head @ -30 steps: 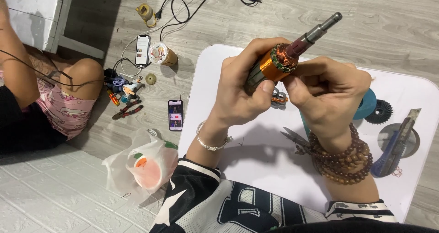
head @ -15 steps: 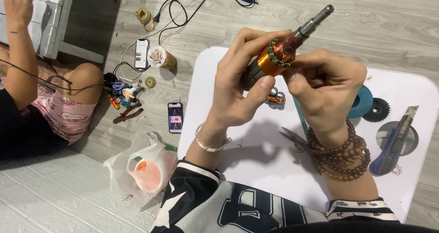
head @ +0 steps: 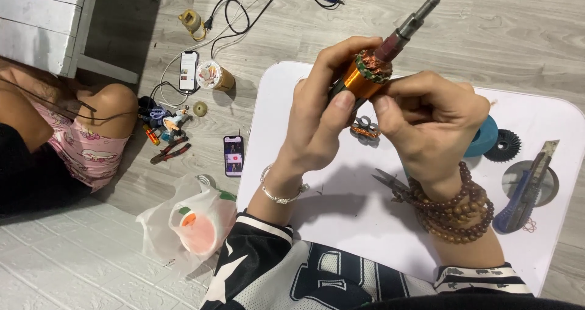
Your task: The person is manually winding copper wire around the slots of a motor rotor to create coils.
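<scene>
Head view: both hands, left and right, pinch an orange motor armature above the white table.

1 head-worn view, looking steeply down.
It sits close above the left hand and right hand, over a white table at right, wooden floor far and left.
</scene>
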